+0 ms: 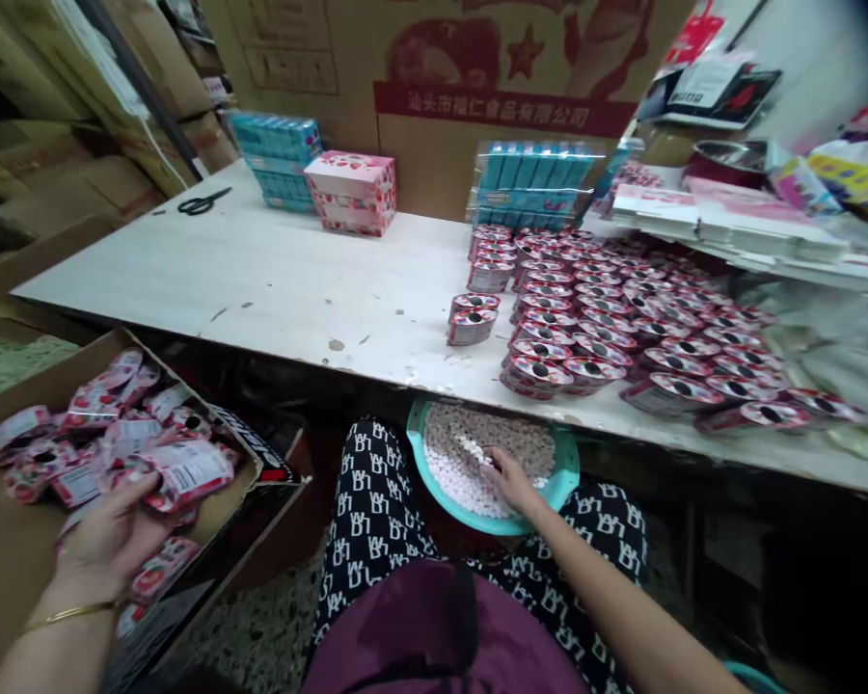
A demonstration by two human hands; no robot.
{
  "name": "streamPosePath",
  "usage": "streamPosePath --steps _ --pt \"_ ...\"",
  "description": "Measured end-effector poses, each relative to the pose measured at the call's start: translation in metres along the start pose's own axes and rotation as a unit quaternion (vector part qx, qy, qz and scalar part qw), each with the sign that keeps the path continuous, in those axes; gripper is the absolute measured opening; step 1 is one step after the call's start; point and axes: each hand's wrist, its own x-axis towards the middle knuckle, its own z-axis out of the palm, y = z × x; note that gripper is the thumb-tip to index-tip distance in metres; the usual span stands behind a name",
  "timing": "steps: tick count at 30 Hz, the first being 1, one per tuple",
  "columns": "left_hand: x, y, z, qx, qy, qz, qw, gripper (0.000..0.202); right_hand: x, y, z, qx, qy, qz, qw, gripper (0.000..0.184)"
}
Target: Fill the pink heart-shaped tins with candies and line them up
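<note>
At the left, my left hand (120,530) is over an open cardboard box, with thumb and fingers closed on a pink-and-white candy packet (195,472). More strawberry-printed packets (79,482) lie jumbled in the box under and around it. Between my knees sits a teal basin (423,467) full of small white pellets (452,477). My right hand (512,479) reaches into the basin, fingers pinched on a small scoop-like tool (487,461) with a narrow heap of white pellets on it; most of the tool is hidden.
Many upright packets with round holes on top (542,371) stand in rows on the white table (296,280). Behind them are blue wrapped boxes (535,183), a pink box (351,193), scissors (203,200) and a large carton (434,145). The cardboard box's flap (253,448) juts toward my knee.
</note>
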Motion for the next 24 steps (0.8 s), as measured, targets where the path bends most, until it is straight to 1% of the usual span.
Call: streamPosePath --steps 1,2,3,4,5,7,8,10,12,14,17,19,21,22,24 --pt "-0.01 -0.005 0.021 -0.063 -0.052 -0.016 0.997 0.04 -0.003 -0.001 -0.006 0.011 -0.004 -0.008 1.0 0.034" --pt "-0.019 -0.014 0.044 -0.112 -0.115 -0.029 0.987 0.041 -0.006 -0.002 -0.012 0.024 -0.007 -0.015 1.0 0.035" --pt "-0.026 -0.027 0.069 -0.148 -0.18 -0.051 0.971 0.046 -0.009 -0.005 -0.019 0.035 -0.011 -0.02 0.999 0.035" --pt "-0.03 -0.043 0.093 -0.173 -0.231 -0.078 0.954 0.052 -0.013 -0.007 -0.026 0.044 -0.014 -0.022 0.999 0.035" --pt "-0.031 -0.06 0.117 -0.184 -0.268 -0.111 0.939 0.058 -0.017 -0.01 -0.034 0.048 -0.018 -0.025 0.998 0.035" --pt "-0.028 -0.094 0.158 -0.181 -0.311 -0.172 0.917 0.064 -0.025 -0.015 -0.049 0.042 -0.026 -0.03 0.998 0.035" --pt "-0.024 -0.111 0.174 -0.169 -0.318 -0.192 0.913 0.062 -0.029 -0.018 -0.057 0.037 -0.031 -0.034 0.998 0.035" --pt "-0.015 -0.139 0.2 -0.122 -0.306 -0.22 0.918 0.055 -0.038 -0.023 -0.071 0.033 -0.033 -0.04 0.998 0.035" --pt "-0.005 -0.16 0.219 -0.043 -0.279 -0.235 0.93 0.053 -0.046 -0.031 -0.084 0.037 -0.026 -0.037 0.998 0.035" --pt "0.002 -0.174 0.234 0.053 -0.269 -0.237 0.932 0.052 -0.052 -0.04 -0.097 0.037 -0.026 -0.035 0.998 0.036" --pt "0.009 -0.189 0.252 0.173 -0.284 -0.197 0.922 0.059 -0.056 -0.058 -0.116 0.008 -0.049 -0.044 0.998 0.036" --pt "0.012 -0.198 0.26 0.226 -0.288 -0.158 0.917 0.067 -0.055 -0.069 -0.125 -0.049 -0.067 -0.055 0.995 0.035" --pt "0.014 -0.207 0.265 0.268 -0.282 -0.123 0.913 0.077 -0.051 -0.079 -0.132 -0.138 -0.093 -0.057 0.984 0.034" --pt "0.015 -0.212 0.267 0.286 -0.276 -0.11 0.911 0.081 -0.049 -0.084 -0.133 -0.191 -0.108 -0.053 0.974 0.033" --pt "0.017 -0.22 0.269 0.32 -0.256 -0.082 0.908 0.09 -0.044 -0.094 -0.132 -0.299 -0.133 -0.037 0.944 0.032"
